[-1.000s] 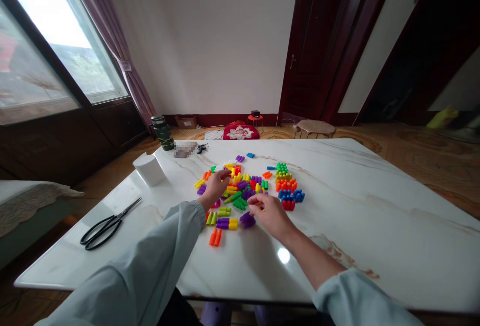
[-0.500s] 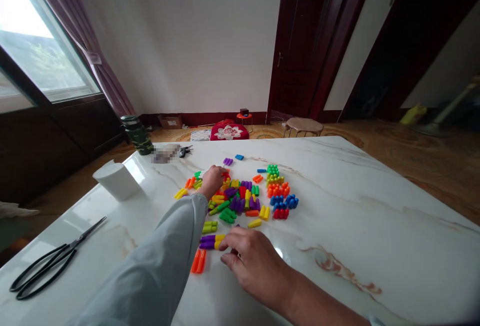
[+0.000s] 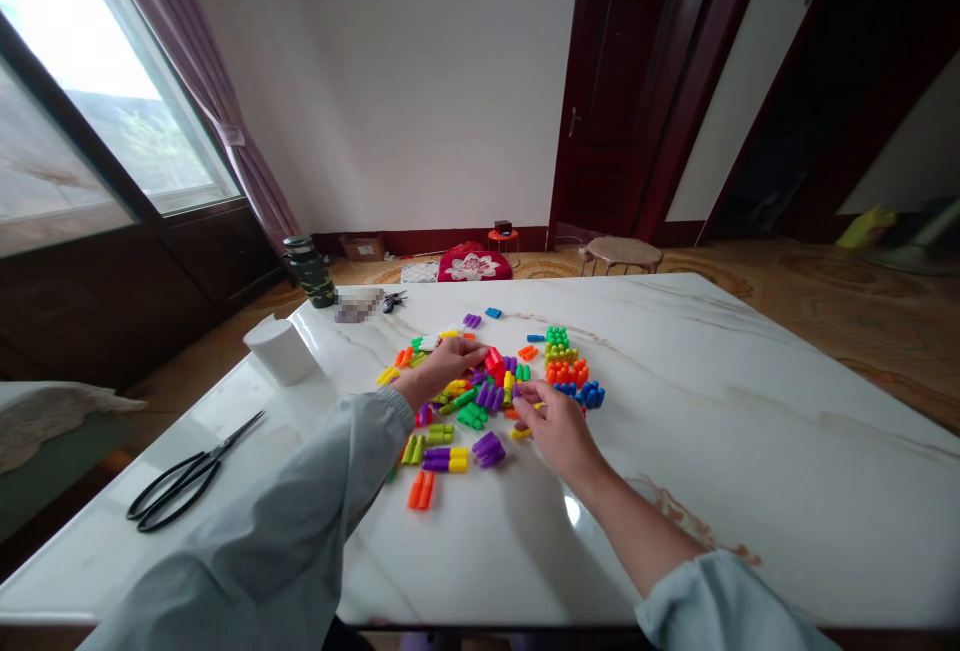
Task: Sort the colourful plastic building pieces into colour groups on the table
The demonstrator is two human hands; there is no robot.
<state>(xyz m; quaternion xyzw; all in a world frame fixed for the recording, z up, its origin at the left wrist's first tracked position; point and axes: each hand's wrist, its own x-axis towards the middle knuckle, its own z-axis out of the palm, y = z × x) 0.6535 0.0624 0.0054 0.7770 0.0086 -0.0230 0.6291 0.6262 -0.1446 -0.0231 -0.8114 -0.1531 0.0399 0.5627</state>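
A heap of small plastic building pieces (image 3: 480, 396) in many colours lies on the white marble table (image 3: 712, 451). My left hand (image 3: 442, 369) reaches into the heap, its fingertips pinched on a red piece (image 3: 494, 363). My right hand (image 3: 555, 426) rests over the near right side of the heap, fingers bent down onto the pieces; what they hold, if anything, is hidden. A joined stack of green, orange, blue and red pieces (image 3: 568, 369) stands just beyond my right hand. A purple-and-yellow piece (image 3: 445, 459) and an orange pair (image 3: 421, 491) lie nearest to me.
Black scissors (image 3: 191, 471) lie at the near left. A white cup-like cylinder (image 3: 281, 349) stands further back, a camouflage bottle (image 3: 309, 271) and keys (image 3: 391, 301) at the far left corner. Beyond the table are a low stool (image 3: 621, 253), a red cushion (image 3: 472, 266) and dark doors.
My left hand has moved right across the heap and taken a red piece. My right hand has gone from the near edge of the heap forward to its right side.
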